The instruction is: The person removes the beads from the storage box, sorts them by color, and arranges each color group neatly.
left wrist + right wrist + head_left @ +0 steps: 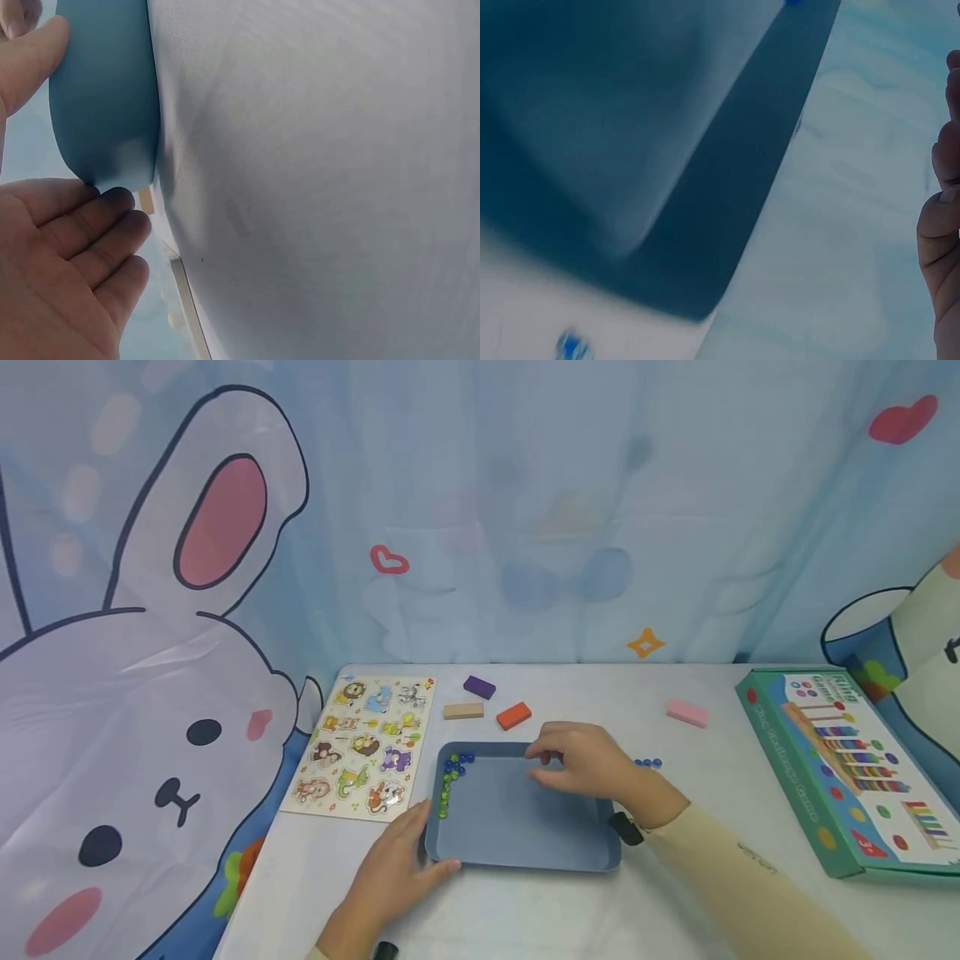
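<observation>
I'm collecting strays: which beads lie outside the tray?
The blue beads on the table, right of the tray; other visible beads, blue and green, sit inside its left end.

Shows grey-blue on the tray point(525, 831), green and blue in the beads point(445, 796), purple, tan, orange and pink across the blocks point(513, 716); carries colourful animals on the cream board point(364, 745), red hearts on the pale-blue curtain point(480, 468).
</observation>
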`<action>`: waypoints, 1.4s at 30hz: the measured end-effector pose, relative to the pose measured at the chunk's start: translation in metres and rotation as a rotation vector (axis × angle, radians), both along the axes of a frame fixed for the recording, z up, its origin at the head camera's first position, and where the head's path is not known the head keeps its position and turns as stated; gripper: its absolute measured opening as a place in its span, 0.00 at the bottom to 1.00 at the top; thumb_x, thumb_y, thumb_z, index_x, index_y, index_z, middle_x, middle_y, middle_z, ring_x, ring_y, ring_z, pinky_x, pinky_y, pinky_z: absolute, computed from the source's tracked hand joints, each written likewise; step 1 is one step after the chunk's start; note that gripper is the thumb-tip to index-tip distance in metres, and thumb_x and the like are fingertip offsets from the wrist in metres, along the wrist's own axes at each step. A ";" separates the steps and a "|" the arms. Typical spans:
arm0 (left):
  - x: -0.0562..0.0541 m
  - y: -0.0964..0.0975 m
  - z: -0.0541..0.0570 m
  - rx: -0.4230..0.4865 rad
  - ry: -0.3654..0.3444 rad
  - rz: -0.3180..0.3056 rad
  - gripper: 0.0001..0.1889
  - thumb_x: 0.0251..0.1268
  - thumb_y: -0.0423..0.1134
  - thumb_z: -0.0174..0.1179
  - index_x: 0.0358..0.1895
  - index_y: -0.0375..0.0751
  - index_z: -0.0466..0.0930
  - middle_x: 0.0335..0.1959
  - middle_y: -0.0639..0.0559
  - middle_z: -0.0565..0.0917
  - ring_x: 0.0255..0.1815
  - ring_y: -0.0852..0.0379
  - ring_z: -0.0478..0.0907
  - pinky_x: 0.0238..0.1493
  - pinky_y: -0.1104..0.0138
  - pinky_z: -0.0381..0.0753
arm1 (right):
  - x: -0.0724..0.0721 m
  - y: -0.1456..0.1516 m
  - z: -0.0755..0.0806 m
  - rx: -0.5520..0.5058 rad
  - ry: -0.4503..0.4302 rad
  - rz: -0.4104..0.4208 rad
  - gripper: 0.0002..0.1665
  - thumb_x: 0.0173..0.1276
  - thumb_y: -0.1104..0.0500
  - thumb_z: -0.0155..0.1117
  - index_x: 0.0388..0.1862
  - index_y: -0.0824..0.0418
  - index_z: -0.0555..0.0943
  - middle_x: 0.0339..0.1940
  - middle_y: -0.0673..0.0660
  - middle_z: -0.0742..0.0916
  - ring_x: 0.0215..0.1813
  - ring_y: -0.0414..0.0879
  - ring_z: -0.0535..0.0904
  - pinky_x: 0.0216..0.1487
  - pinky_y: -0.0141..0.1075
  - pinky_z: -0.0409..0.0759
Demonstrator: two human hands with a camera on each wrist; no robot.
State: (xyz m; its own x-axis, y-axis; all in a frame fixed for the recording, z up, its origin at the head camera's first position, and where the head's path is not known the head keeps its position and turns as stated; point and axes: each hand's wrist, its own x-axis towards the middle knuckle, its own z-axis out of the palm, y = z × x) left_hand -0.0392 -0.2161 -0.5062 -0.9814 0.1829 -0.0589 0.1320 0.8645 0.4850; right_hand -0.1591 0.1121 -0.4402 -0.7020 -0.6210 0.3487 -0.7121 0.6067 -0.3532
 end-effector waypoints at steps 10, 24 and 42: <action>0.003 0.002 0.006 0.010 0.012 -0.007 0.58 0.55 0.74 0.69 0.82 0.41 0.61 0.80 0.44 0.70 0.80 0.42 0.68 0.79 0.44 0.70 | -0.006 -0.066 -0.021 0.110 -0.075 0.109 0.12 0.66 0.45 0.76 0.43 0.47 0.92 0.29 0.40 0.82 0.29 0.31 0.70 0.27 0.23 0.70; 0.001 0.000 0.002 0.011 0.021 -0.014 0.58 0.56 0.75 0.67 0.82 0.42 0.60 0.81 0.46 0.69 0.80 0.44 0.68 0.80 0.46 0.70 | -0.001 -0.122 -0.044 0.152 -0.185 0.219 0.10 0.64 0.49 0.76 0.43 0.48 0.93 0.29 0.41 0.84 0.30 0.31 0.72 0.27 0.22 0.70; 0.001 0.001 0.004 0.008 0.052 -0.026 0.56 0.57 0.74 0.68 0.81 0.41 0.63 0.80 0.46 0.70 0.80 0.45 0.69 0.80 0.48 0.71 | 0.001 -0.143 -0.052 0.241 -0.210 0.213 0.07 0.62 0.50 0.77 0.39 0.47 0.93 0.23 0.38 0.79 0.26 0.32 0.71 0.23 0.23 0.68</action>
State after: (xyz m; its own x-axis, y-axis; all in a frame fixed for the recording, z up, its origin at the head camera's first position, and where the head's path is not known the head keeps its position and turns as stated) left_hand -0.0382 -0.2152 -0.5024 -0.9780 0.2085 -0.0064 0.1794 0.8567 0.4835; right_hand -0.1583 -0.0310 -0.4926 -0.5887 -0.8075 0.0372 -0.7588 0.5362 -0.3697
